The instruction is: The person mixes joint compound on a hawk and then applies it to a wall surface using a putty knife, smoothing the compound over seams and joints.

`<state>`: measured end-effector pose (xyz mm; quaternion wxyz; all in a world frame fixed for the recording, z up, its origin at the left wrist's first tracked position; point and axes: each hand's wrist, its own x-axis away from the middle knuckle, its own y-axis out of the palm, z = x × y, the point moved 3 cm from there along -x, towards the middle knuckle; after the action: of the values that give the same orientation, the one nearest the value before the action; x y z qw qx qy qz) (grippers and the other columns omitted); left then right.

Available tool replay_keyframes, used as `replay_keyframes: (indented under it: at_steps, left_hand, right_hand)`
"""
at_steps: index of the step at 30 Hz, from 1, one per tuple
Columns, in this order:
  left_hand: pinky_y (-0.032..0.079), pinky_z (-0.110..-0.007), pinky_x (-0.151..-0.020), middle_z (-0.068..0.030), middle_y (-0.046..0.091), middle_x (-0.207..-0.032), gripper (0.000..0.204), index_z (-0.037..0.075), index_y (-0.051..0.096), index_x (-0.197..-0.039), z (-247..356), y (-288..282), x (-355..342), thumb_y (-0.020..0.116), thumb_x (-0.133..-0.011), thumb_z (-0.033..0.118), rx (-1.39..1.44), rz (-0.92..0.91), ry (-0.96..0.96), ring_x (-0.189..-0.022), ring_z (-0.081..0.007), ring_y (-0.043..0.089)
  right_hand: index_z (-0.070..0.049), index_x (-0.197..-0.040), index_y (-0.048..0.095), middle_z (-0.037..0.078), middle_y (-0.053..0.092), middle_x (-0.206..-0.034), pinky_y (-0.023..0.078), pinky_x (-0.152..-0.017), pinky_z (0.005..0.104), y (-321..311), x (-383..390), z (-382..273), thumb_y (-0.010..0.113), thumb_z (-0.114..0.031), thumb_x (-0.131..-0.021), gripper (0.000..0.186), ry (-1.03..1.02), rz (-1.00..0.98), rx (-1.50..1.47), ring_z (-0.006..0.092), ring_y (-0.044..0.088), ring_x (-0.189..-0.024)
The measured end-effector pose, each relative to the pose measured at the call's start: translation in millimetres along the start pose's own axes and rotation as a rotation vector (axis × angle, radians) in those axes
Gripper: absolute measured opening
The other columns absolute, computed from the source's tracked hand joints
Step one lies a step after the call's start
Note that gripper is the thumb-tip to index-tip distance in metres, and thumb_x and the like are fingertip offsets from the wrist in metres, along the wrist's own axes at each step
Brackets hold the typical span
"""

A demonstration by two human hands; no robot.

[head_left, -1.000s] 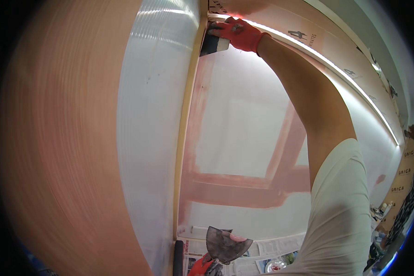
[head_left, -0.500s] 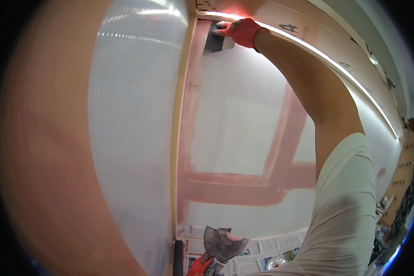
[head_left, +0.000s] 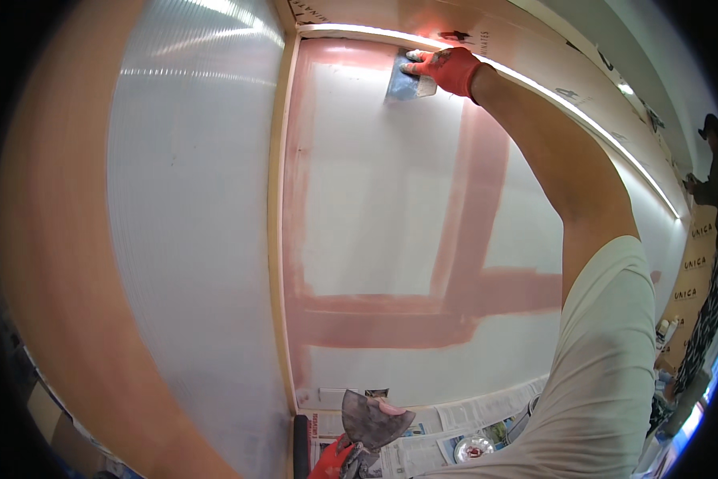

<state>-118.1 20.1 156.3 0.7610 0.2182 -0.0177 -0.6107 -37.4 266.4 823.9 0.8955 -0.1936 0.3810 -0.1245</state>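
Observation:
My right hand (head_left: 453, 73), in a red glove, grips a wide flat scraper (head_left: 400, 84) against the white wall panel (head_left: 375, 184), just below the bright strip (head_left: 351, 32) along its top. Broad pink bands (head_left: 375, 319) cross the panel and run up its left side. Low in the view, my left hand (head_left: 331, 459), also red-gloved and smudged grey, holds a grey putty knife (head_left: 371, 423) with some pink material on its blade.
A translucent ribbed sheet (head_left: 191, 223) and tan board (head_left: 71, 239) stand on the left beside a wooden batten (head_left: 279, 239). Newspapers (head_left: 486, 403) lie below, with a small clear container (head_left: 470, 449). At the far right are another person (head_left: 712, 160) and cardboard (head_left: 690, 279).
My right hand and scraper have moved rightward along the panel's top, away from the corner. The view has shifted too, bringing the other person into sight at the right edge.

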Motion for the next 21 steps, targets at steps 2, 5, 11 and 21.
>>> replay_keyframes:
  at_steps: [2, 5, 11, 21]
  left_hand:
    - [0.051, -0.038, -0.058, -0.0154, 0.062, -0.08, 0.082, -0.006, 0.049, -0.133, 0, 3, 9, 0.053, -0.087, 0.062, -0.018, 0.018, 0.02, -0.062, -0.024, 0.06]
    - [0.051, -0.038, -0.059, -0.016, 0.062, -0.082, 0.085, -0.006, 0.049, -0.133, 2, 5, 11, 0.053, -0.087, 0.065, -0.04, 0.023, 0.064, -0.063, -0.0241, 0.06]
    - [0.051, -0.038, -0.06, -0.0171, 0.064, -0.084, 0.091, -0.008, 0.049, -0.133, 7, 2, 14, 0.054, -0.085, 0.069, -0.1, 0.075, 0.172, -0.066, -0.0245, 0.062]
    - [0.045, -0.037, -0.049, -0.0149, 0.063, -0.086, 0.056, 0.002, 0.051, -0.128, 11, 4, 11, 0.054, -0.091, 0.043, 0.405, -0.126, -0.072, -0.054, -0.0239, 0.056]
  right_hand:
    - [-0.037, -0.143, 0.046, -0.005, 0.04, -0.154, 0.05, -0.097, 0.034, 9, 6, 5, 0.05, -0.008, -0.095, 0.057, -0.023, 0.038, 0.013, 0.0189, 0.061, -0.119]
    - [-0.031, -0.142, 0.049, -0.001, 0.049, -0.146, 0.049, -0.097, 0.0347, 24, 4, 24, 0.05, -0.022, -0.097, 0.045, -0.061, 0.232, 0.03, 0.0218, 0.061, -0.117]
    - [-0.015, -0.144, 0.048, 0.009, 0.063, -0.127, 0.047, -0.095, 0.0357, 10, 27, 16, 0.038, -0.052, -0.101, 0.058, 0.09, 0.122, -0.184, 0.0252, 0.06, -0.116]
    - [-0.015, -0.144, 0.046, 0.012, 0.055, -0.132, 0.043, -0.106, 0.0424, 71, 265, -134, 0.067, -0.006, -0.076, 0.072, -0.646, 0.16, -0.815, 0.0344, 0.053, -0.121]
